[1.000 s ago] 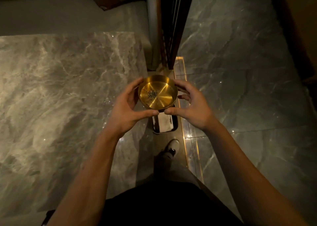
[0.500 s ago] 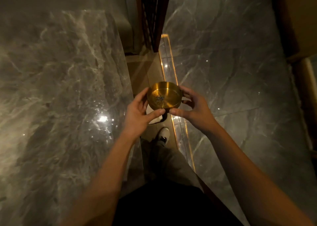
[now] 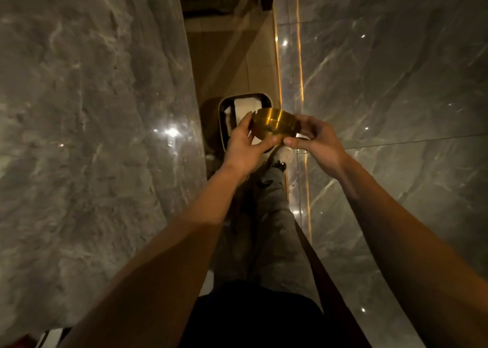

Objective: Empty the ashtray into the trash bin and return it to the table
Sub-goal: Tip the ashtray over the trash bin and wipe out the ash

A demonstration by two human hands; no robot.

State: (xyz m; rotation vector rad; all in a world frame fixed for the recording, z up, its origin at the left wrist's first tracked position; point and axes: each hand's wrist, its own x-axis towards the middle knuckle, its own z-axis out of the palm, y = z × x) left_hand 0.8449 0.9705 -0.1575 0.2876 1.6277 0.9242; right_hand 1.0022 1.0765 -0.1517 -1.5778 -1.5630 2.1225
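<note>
A round gold metal ashtray (image 3: 274, 124) is held between both hands, tipped away from me so its outer wall and underside face the camera; its inside is hidden. My left hand (image 3: 244, 143) grips its left side and my right hand (image 3: 315, 139) grips its right side, thumbs under the near edge. Directly below and beyond it on the floor stands a small dark trash bin (image 3: 224, 115) with a rounded square rim and a white liner or paper inside. The grey marble table (image 3: 92, 110) fills the left of the view.
A narrow tan floor strip runs between the marble table edge and a glossy grey marble surface (image 3: 396, 97) on the right, edged by a glowing amber light strip (image 3: 302, 83). My leg and shoe (image 3: 285, 156) are just behind the bin.
The ashtray has tilted from level, showing ash inside, to tipped forward over the bin. The view has shifted forward so the bin is now exposed under my hands.
</note>
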